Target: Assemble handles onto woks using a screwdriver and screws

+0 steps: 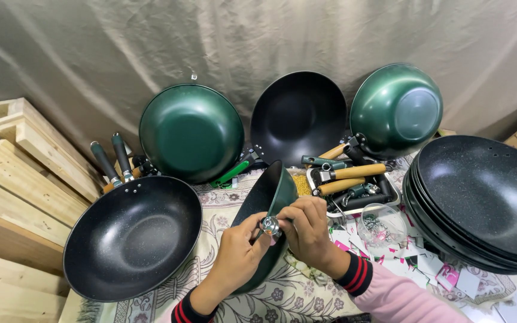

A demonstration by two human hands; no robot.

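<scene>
- Pink sleeves with red-and-black striped cuffs frame the view from below; both hands meet over a green wok [268, 206] stood on edge on the worktop [306, 293], dark inside facing left and green outside facing right, apparently so that its rim is within reach.
- Left hand [237, 254] has its grip closed on a small shiny metal fitting [269, 225] pressed against the rim of the wok.
- Right hand [307, 230] curls over the rim just beside that fitting, fingers pinched together on the wok's edge, seemingly steadying it.
- Floral cloth covers the worktop, soft and patterned, likely sparing the coated surfaces from scratches.
- Speckled black pan [131, 236] with a riveted handle lies flat to the left, its mouth facing up.
- Three more woks lean against a grey draped backdrop [258, 42]: a green one [191, 131] showing its smooth glossy base, a black one [298, 116] showing its matte inside, another green one [396, 110] bottom outward.
- Stacked speckled pans [480, 200] nest on the right, saving room.
- White tray [354, 182] behind the hands gathers loose handles, some wooden, some dark, within reach.
- Clear bag [381, 226] of small hardware sits near the right hand.
- Pale wooden planks [19, 161] pile up at the far left.
</scene>
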